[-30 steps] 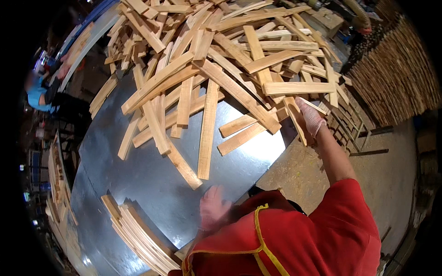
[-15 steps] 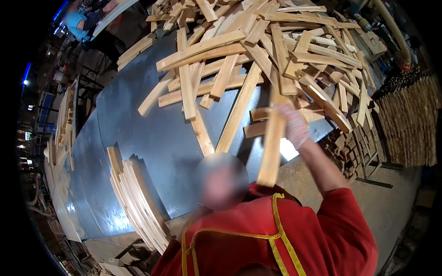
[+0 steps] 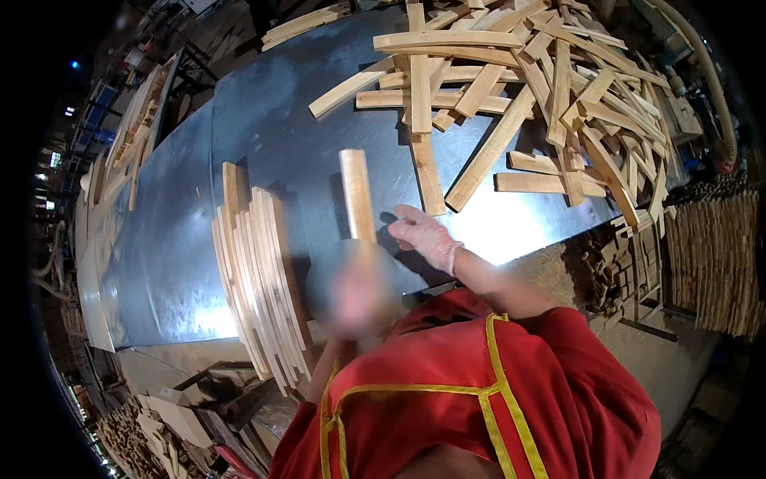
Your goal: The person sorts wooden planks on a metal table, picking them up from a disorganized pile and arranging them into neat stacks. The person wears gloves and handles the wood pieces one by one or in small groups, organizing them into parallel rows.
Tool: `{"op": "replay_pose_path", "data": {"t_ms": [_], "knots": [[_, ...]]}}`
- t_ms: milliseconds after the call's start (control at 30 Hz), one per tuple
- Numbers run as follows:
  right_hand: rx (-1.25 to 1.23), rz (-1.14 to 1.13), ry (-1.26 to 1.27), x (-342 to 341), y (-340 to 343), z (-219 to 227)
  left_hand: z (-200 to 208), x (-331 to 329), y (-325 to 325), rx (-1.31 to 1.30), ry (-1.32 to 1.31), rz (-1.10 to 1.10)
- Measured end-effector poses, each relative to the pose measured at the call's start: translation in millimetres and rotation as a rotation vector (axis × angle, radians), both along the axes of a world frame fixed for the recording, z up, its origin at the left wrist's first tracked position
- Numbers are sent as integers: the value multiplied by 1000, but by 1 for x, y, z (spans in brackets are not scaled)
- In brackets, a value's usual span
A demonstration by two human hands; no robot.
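Note:
My right hand [image 3: 424, 239], in a pale knitted glove, is over the near part of the metal-topped table [image 3: 311, 172]. Its fingers point left, slightly apart, with nothing visible in them. Just left of it, a wooden slat [image 3: 357, 191] reaches away from me, its near end covered by a round blurred patch. Where my left hand would be, that patch hides it; only part of the left forearm [image 3: 327, 369] shows below. Further left, a row of slats [image 3: 259, 275] lies side by side, overhanging the near table edge.
A loose heap of curved wooden slats [image 3: 479, 80] covers the far right of the table. More slats [image 3: 307, 25] lie along the far edge. Stacked wood [image 3: 712, 259] stands on the floor at right, near a ribbed hose [image 3: 706, 72]. Scrap wood [image 3: 140, 439] lies at lower left.
My right hand has let go of a slat and moved left and toward me. A slat now lies left of that hand, under the blurred patch. The view has shifted left.

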State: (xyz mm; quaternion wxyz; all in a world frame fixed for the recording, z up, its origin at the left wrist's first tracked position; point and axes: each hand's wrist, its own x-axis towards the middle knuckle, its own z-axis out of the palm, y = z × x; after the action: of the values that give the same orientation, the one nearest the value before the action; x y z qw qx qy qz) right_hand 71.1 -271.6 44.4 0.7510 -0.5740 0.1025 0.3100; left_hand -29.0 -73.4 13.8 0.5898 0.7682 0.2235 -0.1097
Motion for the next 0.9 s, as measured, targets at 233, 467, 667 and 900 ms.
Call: {"op": "replay_pose_path", "data": {"t_ms": [233,467,667,900], "knots": [[-111,-425,88,2,-151,-17,-10,-42,73,886,61,-128],[-769,-881,-426,62,-370,-33,-19,-54,106,1291,100,-143],[-1184,-89,-139,152,-399,21,11,-46,97,1560,248,-44],[-23,-518,-154,240,-355,-2,24,8,16,1194,-61,-221]]}}
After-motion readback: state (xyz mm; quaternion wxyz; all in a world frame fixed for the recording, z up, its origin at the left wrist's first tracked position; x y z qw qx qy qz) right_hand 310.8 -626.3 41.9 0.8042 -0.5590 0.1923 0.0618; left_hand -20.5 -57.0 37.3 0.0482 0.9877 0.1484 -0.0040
